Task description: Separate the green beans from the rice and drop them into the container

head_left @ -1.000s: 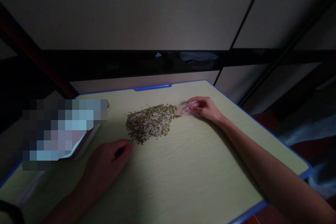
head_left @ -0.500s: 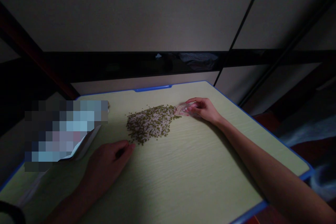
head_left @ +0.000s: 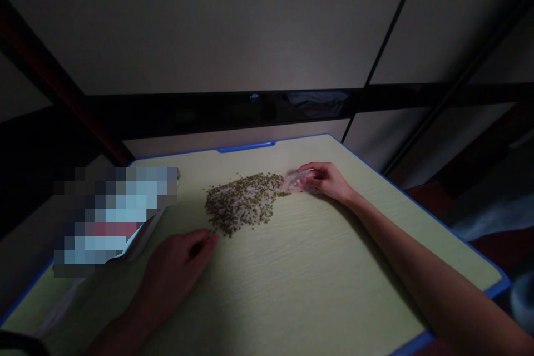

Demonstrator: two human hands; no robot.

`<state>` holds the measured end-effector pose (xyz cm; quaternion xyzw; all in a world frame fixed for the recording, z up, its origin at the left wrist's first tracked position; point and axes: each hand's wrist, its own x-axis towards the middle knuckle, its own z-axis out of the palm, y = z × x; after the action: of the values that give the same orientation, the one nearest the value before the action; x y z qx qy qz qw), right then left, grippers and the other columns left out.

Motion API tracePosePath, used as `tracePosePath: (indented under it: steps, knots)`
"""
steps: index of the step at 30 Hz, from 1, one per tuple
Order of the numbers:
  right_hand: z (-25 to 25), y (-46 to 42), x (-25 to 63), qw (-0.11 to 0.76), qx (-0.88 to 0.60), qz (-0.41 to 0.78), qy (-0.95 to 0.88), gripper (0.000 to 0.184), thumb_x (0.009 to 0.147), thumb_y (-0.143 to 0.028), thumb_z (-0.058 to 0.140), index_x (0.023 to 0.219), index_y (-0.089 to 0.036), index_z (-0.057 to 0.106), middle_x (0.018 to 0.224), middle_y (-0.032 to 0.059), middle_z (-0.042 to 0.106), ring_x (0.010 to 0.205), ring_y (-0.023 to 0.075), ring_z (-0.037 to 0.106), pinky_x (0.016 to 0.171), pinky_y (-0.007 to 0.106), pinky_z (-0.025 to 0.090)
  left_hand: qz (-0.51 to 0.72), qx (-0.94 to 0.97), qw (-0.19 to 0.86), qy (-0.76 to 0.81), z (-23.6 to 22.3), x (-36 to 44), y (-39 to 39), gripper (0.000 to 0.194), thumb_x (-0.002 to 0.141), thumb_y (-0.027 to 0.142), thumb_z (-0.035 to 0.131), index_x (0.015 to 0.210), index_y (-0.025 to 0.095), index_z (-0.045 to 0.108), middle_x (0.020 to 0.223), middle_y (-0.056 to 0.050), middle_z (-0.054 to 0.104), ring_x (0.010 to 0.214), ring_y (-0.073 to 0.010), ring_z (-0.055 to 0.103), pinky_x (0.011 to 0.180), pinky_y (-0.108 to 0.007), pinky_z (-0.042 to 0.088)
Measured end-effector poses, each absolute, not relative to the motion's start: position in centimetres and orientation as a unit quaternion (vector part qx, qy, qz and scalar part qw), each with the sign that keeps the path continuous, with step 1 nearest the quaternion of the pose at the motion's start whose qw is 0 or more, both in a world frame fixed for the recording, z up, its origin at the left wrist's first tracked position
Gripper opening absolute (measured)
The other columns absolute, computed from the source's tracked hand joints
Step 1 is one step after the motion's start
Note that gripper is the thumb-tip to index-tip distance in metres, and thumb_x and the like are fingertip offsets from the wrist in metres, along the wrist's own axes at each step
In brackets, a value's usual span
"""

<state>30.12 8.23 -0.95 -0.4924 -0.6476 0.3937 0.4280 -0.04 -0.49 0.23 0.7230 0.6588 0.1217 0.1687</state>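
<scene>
A loose heap of green beans mixed with pale grains [head_left: 244, 203] is spread on the table. My left hand [head_left: 177, 261] rests at the heap's near left edge, thumb and forefinger brought together in a pinch. Whatever may be between those fingertips is too small to make out. Beyond the heap's right end, my right hand [head_left: 327, 181] has its fingers closed on a clear plastic bag [head_left: 292, 181] with pinkish marks. The bag lies against the right side of the heap, and part of it is hidden under the fingers.
The pale table [head_left: 317, 278] has a blue rim and a blue handle strip [head_left: 246, 147] at its far edge. On the left lies a device with a lit, pixelated screen [head_left: 120, 222]. Cabinet panels [head_left: 233, 28] stand right behind the table.
The camera view has tilted slightly, so everything sits a little lower and to the right. Both hands keep nearly the same places by the heap, and the right still grips the bag.
</scene>
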Motion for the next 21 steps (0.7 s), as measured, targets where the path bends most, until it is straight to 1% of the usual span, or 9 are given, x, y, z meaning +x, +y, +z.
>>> tracePosePath:
  steps: [5,9,16,19,21]
  knots:
    - [-1.15,8.35,30.19,0.432,-0.479,0.401,-0.650,0.031,0.061,-0.022,0.062,0.090,-0.009,0.062,0.064,0.0046,0.067,0.053,0.0123,0.057,0.048,0.023,0.041,0.126,0.721,0.177,0.658,0.29,-0.04,-0.49,0.035,0.074,0.045,0.029,0.051,0.020,0.038,0.049,0.003,0.041,0.053,-0.0147,0.046,0.053,-0.026,0.028]
    - [-1.28,8.44,30.22,0.431,-0.477,0.397,-0.656,0.030,0.062,-0.024,0.062,0.089,-0.011,0.062,0.065,0.0039,0.067,0.052,0.0111,0.055,0.046,0.022,0.039,0.121,0.721,0.172,0.660,0.37,-0.04,-0.47,0.036,0.074,0.045,0.028,0.050,0.020,0.038,0.048,0.003,0.040,0.052,-0.0145,0.045,0.052,-0.026,0.027]
    - [-1.03,8.24,29.84,0.423,-0.490,0.368,-0.668,0.034,0.065,-0.028,0.061,0.093,-0.009,0.062,0.051,-0.0018,0.057,0.044,0.0079,0.045,0.042,0.020,0.032,0.130,0.726,0.175,0.652,0.05,-0.30,-0.42,0.036,0.074,0.045,0.029,0.050,0.020,0.038,0.048,0.003,0.042,0.052,-0.0146,0.046,0.052,-0.026,0.028]
    - [-1.09,8.22,29.73,0.423,-0.491,0.359,-0.671,0.033,0.066,-0.028,0.061,0.093,-0.010,0.062,0.053,-0.0012,0.057,0.044,0.0079,0.045,0.041,0.020,0.032,0.133,0.724,0.171,0.655,-0.05,-0.35,-0.38,0.035,0.074,0.045,0.029,0.050,0.020,0.038,0.048,0.003,0.042,0.052,-0.0146,0.046,0.052,-0.026,0.028]
    - [-1.18,8.28,29.74,0.426,-0.488,0.359,-0.672,0.032,0.065,-0.028,0.060,0.092,-0.010,0.062,0.054,-0.0005,0.058,0.046,0.0088,0.047,0.043,0.020,0.033,0.132,0.722,0.171,0.657,-0.03,-0.34,-0.38,0.036,0.074,0.045,0.029,0.050,0.020,0.038,0.048,0.003,0.042,0.052,-0.0147,0.046,0.052,-0.026,0.028]
